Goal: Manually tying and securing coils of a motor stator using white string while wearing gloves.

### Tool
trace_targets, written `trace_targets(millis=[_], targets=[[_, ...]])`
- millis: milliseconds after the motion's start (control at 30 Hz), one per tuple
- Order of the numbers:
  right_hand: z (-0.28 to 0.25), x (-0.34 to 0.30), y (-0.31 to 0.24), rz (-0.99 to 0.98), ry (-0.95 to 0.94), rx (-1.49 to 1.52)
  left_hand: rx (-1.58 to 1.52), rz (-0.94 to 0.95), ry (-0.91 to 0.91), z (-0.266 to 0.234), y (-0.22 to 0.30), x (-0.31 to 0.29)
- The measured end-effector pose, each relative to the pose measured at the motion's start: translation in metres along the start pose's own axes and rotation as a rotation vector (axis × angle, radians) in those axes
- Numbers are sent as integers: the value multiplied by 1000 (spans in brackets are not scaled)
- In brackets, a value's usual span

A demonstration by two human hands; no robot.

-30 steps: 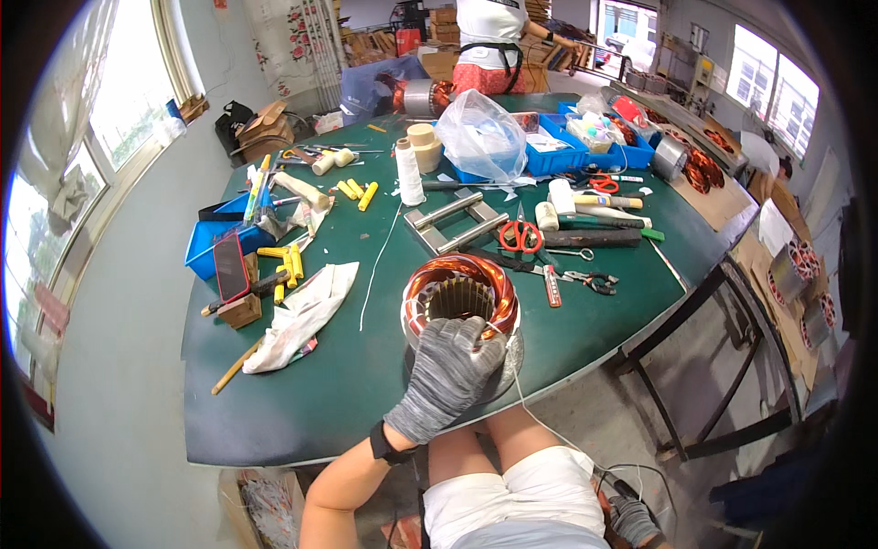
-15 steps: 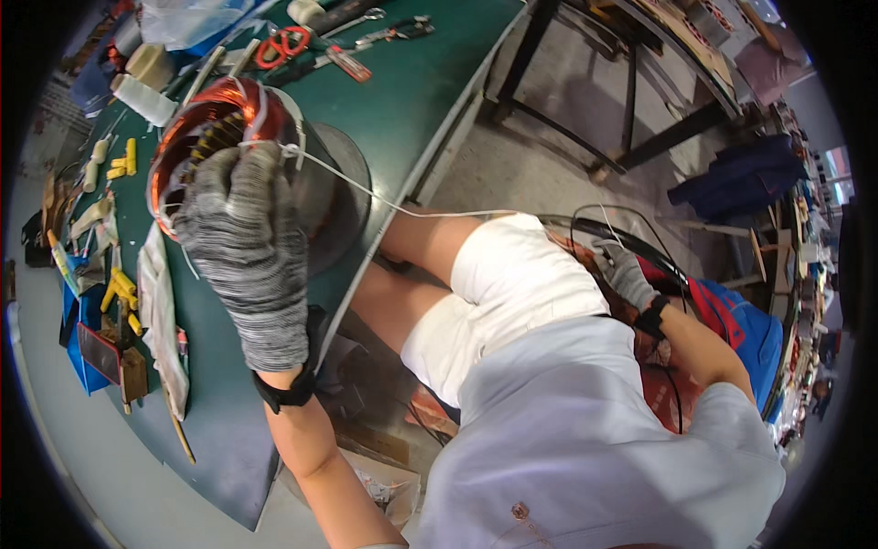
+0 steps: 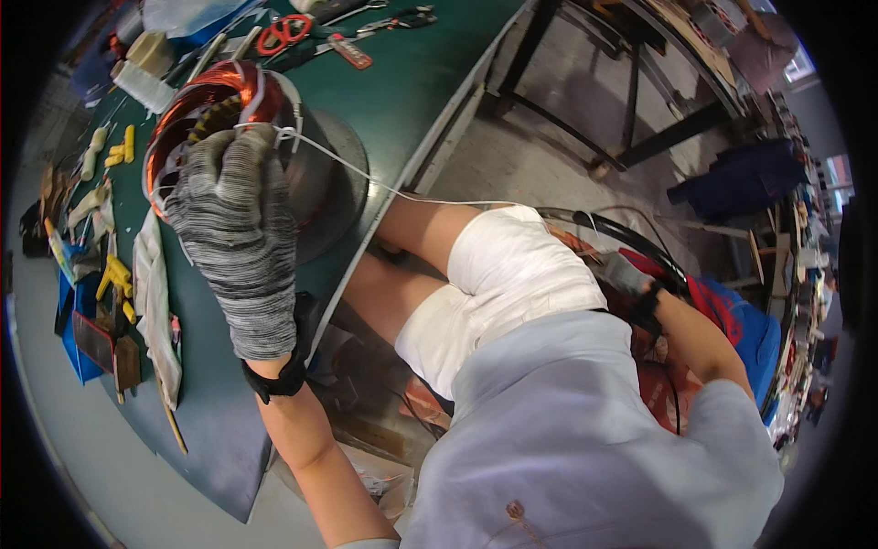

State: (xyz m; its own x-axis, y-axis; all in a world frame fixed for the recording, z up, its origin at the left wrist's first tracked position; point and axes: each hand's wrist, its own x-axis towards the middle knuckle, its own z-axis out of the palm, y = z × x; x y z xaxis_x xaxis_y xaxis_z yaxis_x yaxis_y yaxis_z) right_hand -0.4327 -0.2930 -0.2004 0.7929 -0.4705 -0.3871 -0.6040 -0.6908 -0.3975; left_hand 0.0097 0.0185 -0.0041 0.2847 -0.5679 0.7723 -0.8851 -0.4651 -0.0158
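A motor stator (image 3: 315, 156) with copper windings (image 3: 197, 91) lies on the green table. My left hand (image 3: 233, 197), in a grey striped knit glove, grips the near side of the winding end, fingers bent over it and fingertips hidden. White lacing cord (image 3: 402, 195) is looped and knotted at the winding's rim beside my fingers. From there it stretches right, over the table edge and across my lap. Low at my right side, my gloved right hand (image 3: 626, 273) is closed on the cord's far part; motion blurs its fingers.
Behind the stator lie red-handled scissors (image 3: 283, 35), pliers (image 3: 412, 18) and a white spool (image 3: 144, 87). Yellow pieces (image 3: 117, 277), a blue box (image 3: 80, 329) and white cloth (image 3: 155, 302) are on the left. A dark metal stand (image 3: 631, 101) rises beyond the table edge.
My right hand has moved down slightly, and the cord's slack loop near it has drawn in. My left hand stays at the winding, with its fingers shifted slightly. The view has shifted a little.
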Motion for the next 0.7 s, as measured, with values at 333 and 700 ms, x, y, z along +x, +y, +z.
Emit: trace_targets(millis=[333,700], targets=[[-198,66,-120,-588,-194,-431,-77,-38,-41,5,13,17],[-180,191,-366,-1255,456,90,81,-59,-83,13,17,10]])
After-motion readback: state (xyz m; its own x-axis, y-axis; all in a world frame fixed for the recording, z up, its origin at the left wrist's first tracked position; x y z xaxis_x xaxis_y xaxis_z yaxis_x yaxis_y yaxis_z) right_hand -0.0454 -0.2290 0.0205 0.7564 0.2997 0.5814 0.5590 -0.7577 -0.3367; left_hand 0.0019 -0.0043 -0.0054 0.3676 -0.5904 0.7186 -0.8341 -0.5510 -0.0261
